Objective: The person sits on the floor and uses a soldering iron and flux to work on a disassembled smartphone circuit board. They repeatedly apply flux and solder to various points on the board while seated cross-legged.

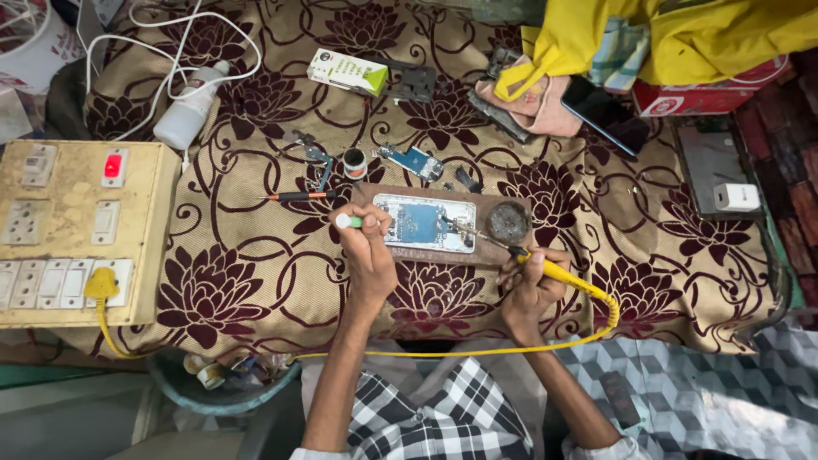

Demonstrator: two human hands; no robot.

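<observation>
An opened phone (423, 223) lies on a brown wooden board (503, 254) on the patterned cloth. My left hand (368, 249) grips a small green-and-white tool (347, 221) at the phone's left edge. My right hand (530, 285) holds a yellow soldering iron (569, 278), its metal tip reaching onto the phone's right end. The iron's yellow cable (426, 353) runs along the table's front to a switchboard (77, 234). A round dark tin (509, 221) sits on the board beside the phone.
Tweezers (317, 158), a screwdriver (298, 196), a small pot (354, 162) and a blue circuit part (413, 161) lie behind the board. A white bottle (189, 109), a green-white box (347, 72), a dark phone (605, 112), yellow cloth (682, 34) and a white adapter (736, 197) surround them.
</observation>
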